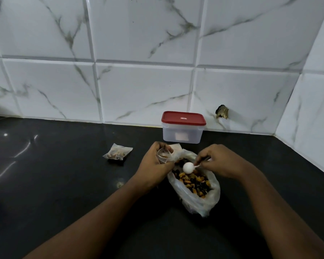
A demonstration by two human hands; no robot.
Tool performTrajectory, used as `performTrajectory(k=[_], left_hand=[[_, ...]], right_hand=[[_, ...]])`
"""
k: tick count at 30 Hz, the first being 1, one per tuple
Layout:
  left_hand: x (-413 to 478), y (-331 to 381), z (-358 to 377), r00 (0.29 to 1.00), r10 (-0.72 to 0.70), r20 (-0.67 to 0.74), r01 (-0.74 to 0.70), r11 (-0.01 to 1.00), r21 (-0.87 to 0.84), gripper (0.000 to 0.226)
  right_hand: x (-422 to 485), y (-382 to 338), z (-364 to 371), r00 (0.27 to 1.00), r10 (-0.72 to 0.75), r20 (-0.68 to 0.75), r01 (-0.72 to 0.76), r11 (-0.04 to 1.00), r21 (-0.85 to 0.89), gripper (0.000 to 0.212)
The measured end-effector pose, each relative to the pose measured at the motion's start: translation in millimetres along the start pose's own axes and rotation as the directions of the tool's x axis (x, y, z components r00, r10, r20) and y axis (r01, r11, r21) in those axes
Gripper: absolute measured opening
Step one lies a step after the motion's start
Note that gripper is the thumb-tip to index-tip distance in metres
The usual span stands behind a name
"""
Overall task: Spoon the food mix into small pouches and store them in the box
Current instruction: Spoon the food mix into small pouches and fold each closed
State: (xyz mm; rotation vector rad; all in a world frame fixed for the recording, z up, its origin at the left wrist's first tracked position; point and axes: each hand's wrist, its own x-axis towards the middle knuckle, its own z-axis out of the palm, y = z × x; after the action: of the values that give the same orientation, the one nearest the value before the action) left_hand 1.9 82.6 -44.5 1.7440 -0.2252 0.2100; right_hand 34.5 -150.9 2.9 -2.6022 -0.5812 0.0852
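Items, largest first:

1. Tiled wall (142,34) – white marble-pattern tiles with grey veins, running behind the worktop and turning a corner at the right.
2. Countertop (54,184) – black, glossy, with light reflections at the left.
3. Plastic bag (211,199) – thin, clear, lying open on the countertop in front of the person. It holds the food mix (195,181), brown, orange and dark pieces.
4. Box (182,134) – 1 translucent container against the wall, behind the bag and apart from it, closed by a red lid (183,118). A pale rectangle shows through its front; what it is cannot be made out.
5. Left hand (153,167) – fingers and thumb curled round the open pouch, at the far left edge of the bag.
6. Right hand (221,161) – fingertips pinching the spoon handle, above the far end of the bag.
7. Filled pouch (117,153) – 1 small clear packet with mix inside, lying on the countertop to the left of both hands, touched by neither.
8. Open pouch (164,156) – small and clear, mouth held open in the left hand, a few pieces visible inside.
9. Spoon (188,167) – white; its round bowl hangs over the mix, between the 2 hands, just beside the open pouch. The bowl seems to show its rounded back.
10. Hole (222,111) – dark, ragged break in a tile, right of the box.
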Motion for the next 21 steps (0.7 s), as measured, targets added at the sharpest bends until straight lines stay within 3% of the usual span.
performTrajectory(k=[4,10,16,21], left_hand=[[-0.5,-1.0,-0.4,1.0,0.006,-0.008,-0.006,1.0,0.011,0.036],[-2.3,1.0,0.0,1.0,-0.003,0.008,0.003,1.0,-0.006,0.033],[-1.2,0.7,-0.2,1.0,0.003,0.006,-0.003,1.0,-0.002,0.036],[-1.5,1.0,0.2,1.0,0.005,0.012,-0.005,1.0,0.012,0.036]], right_hand=[[-2.4,-1.3,-5.6,0.992,0.012,-0.127,-0.003,0.997,0.071,0.021],[-11.1,-4.1,-13.6,0.995,0.052,0.083,-0.056,0.998,0.041,0.018],[-4.7,-6.9,-7.5,0.986,0.064,-0.157,-0.058,0.997,0.046,0.016],[-3.7,-11.7,3.8,0.995,0.074,-0.063,-0.076,0.996,-0.04,0.02]])
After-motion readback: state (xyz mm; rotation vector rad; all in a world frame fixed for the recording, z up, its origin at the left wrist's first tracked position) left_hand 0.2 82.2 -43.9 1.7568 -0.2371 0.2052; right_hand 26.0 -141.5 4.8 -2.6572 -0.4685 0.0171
